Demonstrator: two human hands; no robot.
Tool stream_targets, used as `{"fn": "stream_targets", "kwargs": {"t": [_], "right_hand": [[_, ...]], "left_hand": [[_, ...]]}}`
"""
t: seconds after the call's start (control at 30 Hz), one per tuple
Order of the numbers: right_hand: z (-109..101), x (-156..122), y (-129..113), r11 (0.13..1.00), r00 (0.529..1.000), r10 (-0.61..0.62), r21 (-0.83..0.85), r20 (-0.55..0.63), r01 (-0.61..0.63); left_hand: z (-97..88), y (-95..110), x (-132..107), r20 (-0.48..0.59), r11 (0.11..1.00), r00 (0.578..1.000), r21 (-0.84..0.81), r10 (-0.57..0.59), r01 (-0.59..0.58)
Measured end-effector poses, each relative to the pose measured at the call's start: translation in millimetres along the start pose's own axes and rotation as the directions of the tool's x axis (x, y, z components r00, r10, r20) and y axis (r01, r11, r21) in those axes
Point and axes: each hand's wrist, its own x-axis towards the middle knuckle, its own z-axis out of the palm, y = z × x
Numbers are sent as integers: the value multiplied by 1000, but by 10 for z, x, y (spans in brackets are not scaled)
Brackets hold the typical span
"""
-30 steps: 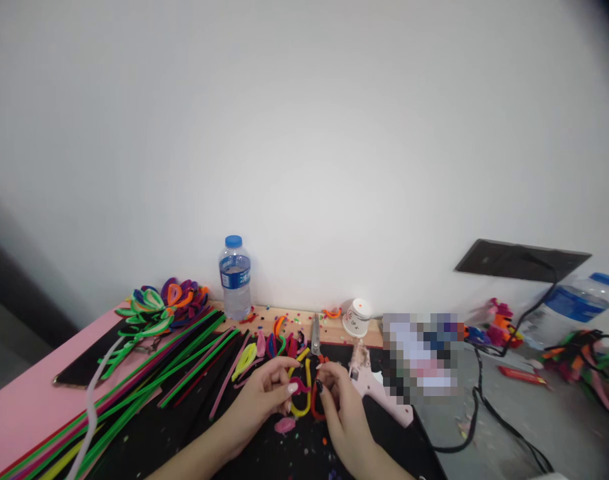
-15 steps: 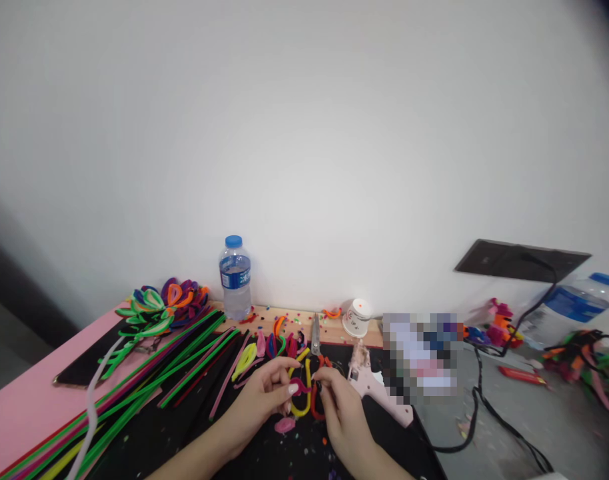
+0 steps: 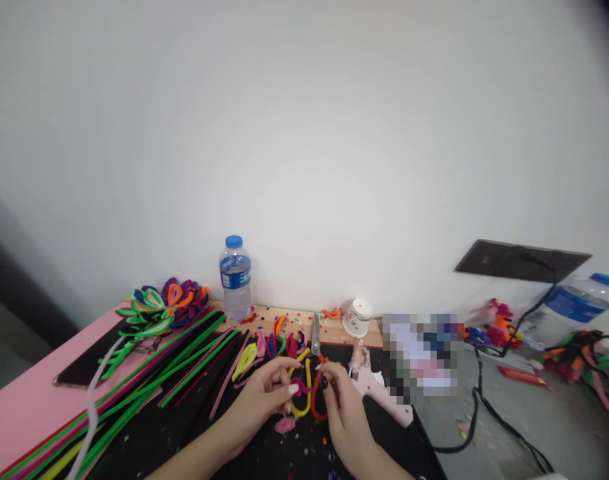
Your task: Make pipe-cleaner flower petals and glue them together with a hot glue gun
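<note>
My left hand (image 3: 267, 390) is closed, its thumb and finger pinching a small magenta pipe cleaner loop (image 3: 300, 387). Just to the right, my right hand (image 3: 344, 407) has its fingertips pressed together over the red scissor handle; whatever they may hold is too small to make out. Beneath and between both hands lie scissors (image 3: 315, 337), blades pointing away, with one yellow and one red handle. A pink pipe cleaner petal (image 3: 285, 425) rests on the black mat (image 3: 254, 460) below my left fingers.
Long pipe cleaners (image 3: 149, 380) spread at left beside a pipe cleaner flower (image 3: 164, 303). Behind stand a water bottle (image 3: 235, 280) and a paper cup (image 3: 357, 318). A pink glue gun (image 3: 382, 393) lies to the right, near a black cable (image 3: 477, 393). Small yellow loops (image 3: 245, 360) lie further back.
My right hand has shifted slightly right, away from the magenta loop, so more of the red scissor handle shows. My left hand stays nearly still with the loop.
</note>
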Motion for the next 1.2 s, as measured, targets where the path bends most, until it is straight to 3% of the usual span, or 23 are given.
{"fn": "stream_targets", "kwargs": {"t": [0.67,0.9,1.2], "right_hand": [[-9,19,-19,998,1000,28,52,-10,-28],[-21,39,-32,992,998,59,108,19,-61],[-29,6,-30,996,993,62,56,96,-67]], "left_hand": [[17,12,-9,75,993,997,110,28,-36],[10,5,-9,72,993,997,108,28,-36],[24,29,-23,56,994,998,104,14,-20]]}}
